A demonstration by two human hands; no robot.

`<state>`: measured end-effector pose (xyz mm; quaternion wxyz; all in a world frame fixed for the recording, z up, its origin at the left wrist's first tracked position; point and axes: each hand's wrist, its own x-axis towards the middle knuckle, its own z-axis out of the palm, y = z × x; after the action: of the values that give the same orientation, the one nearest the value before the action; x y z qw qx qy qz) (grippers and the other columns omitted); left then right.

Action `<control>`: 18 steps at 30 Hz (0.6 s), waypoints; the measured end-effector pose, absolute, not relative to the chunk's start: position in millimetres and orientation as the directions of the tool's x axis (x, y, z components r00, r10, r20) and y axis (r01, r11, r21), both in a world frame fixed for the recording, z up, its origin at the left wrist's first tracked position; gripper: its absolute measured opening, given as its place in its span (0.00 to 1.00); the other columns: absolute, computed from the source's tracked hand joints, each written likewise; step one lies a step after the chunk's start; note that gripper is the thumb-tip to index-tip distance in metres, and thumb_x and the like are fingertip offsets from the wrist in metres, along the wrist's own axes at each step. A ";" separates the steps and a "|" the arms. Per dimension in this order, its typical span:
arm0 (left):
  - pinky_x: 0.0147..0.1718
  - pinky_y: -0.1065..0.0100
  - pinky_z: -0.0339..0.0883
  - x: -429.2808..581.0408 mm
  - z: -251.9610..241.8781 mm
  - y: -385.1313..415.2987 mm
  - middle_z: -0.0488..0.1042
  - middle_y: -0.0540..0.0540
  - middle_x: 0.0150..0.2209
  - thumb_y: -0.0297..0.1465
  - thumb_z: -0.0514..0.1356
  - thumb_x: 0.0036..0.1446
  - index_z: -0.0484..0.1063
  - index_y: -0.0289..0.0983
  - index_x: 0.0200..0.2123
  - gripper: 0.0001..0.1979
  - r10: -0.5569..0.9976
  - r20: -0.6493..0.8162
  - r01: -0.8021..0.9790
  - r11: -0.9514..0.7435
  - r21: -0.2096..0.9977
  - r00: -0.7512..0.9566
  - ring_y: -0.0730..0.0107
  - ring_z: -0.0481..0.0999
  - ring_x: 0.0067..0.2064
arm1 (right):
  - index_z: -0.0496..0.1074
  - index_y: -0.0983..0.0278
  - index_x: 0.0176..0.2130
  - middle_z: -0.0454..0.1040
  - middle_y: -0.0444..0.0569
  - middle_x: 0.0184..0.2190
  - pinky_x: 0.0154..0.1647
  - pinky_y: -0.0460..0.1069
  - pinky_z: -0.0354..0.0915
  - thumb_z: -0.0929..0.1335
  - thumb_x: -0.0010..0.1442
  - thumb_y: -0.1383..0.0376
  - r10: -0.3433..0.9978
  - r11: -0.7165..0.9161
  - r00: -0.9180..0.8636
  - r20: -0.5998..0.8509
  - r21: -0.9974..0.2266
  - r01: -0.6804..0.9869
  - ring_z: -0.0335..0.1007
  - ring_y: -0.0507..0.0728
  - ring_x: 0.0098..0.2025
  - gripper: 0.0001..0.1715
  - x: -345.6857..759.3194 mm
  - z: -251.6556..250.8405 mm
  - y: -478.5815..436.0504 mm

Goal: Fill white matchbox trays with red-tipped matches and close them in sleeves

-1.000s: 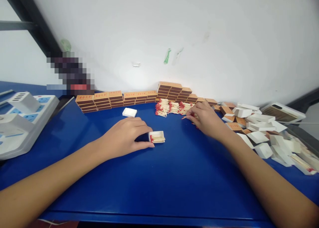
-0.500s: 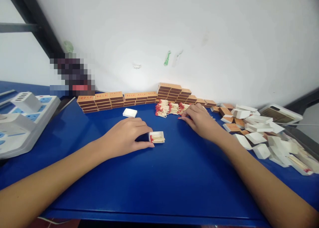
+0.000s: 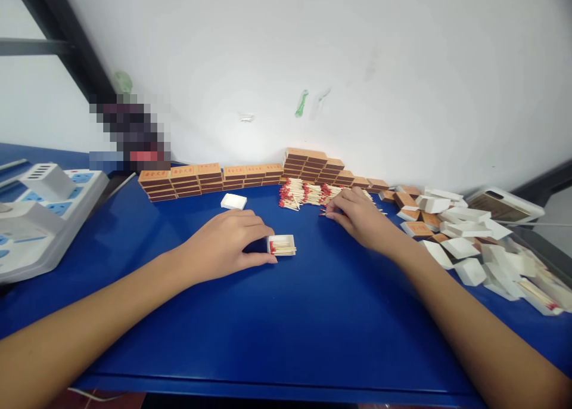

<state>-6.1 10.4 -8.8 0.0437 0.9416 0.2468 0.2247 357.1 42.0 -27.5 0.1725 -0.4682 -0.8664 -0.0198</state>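
My left hand [image 3: 235,239] grips the left end of a small white matchbox tray [image 3: 292,239] between thumb and fingers. Red-headed matches [image 3: 282,248] lie lengthwise inside it, heads toward my hand, one or more poking past the right end. At the near edge of the match pile [image 3: 313,194], my right hand [image 3: 355,212] has thumb and forefinger pinched together on a few matches [image 3: 322,213]; their red tips show left of the fingertips. How many it holds is hidden. An open white tray [image 3: 233,201] rests on the blue table behind my left hand.
Stacked matchboxes [image 3: 183,182] line the wall, tallest in the middle [image 3: 308,166]. At right lies a heap of white trays and brown sleeves [image 3: 465,230], with a phone-like white object [image 3: 503,203] behind. A power strip [image 3: 58,218] occupies the left side.
Both hands stay almost in place. The right fingertips shift very slightly at the pile's near edge; the left hand keeps holding the tray.
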 end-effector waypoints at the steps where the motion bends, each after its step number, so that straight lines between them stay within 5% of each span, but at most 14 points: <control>1: 0.44 0.60 0.74 -6.0 -9.0 10.7 0.86 0.43 0.45 0.43 0.70 0.69 0.83 0.36 0.51 0.17 0.484 0.401 0.445 -0.875 0.191 0.778 0.58 0.84 0.45 | 0.74 0.59 0.41 0.76 0.57 0.43 0.51 0.61 0.65 0.65 0.75 0.60 0.808 0.557 -0.498 0.316 -0.133 0.820 0.67 0.67 0.46 0.11 357.8 -27.7 42.4; 13: 0.45 0.60 0.74 -5.6 -7.6 10.6 0.86 0.43 0.45 0.44 0.69 0.70 0.83 0.36 0.52 0.18 0.493 0.377 0.449 -0.870 0.205 0.784 0.58 0.84 0.45 | 0.72 0.59 0.38 0.76 0.60 0.43 0.52 0.64 0.66 0.64 0.74 0.60 0.832 0.538 -0.488 0.264 -0.170 0.826 0.67 0.68 0.47 0.12 351.6 -21.2 40.4; 18: 0.46 0.60 0.73 -4.6 -6.6 11.0 0.86 0.43 0.45 0.44 0.69 0.69 0.83 0.36 0.52 0.18 0.510 0.365 0.459 -0.860 0.223 0.779 0.58 0.84 0.46 | 0.69 0.59 0.41 0.74 0.56 0.43 0.52 0.62 0.65 0.63 0.76 0.61 0.807 0.571 -0.474 0.352 -0.261 0.778 0.66 0.67 0.48 0.10 320.2 -9.4 14.7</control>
<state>-4.6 11.0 -6.6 0.0611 0.9411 0.2575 0.2104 320.2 14.7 -9.4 0.2225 -0.4619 -0.8580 0.0321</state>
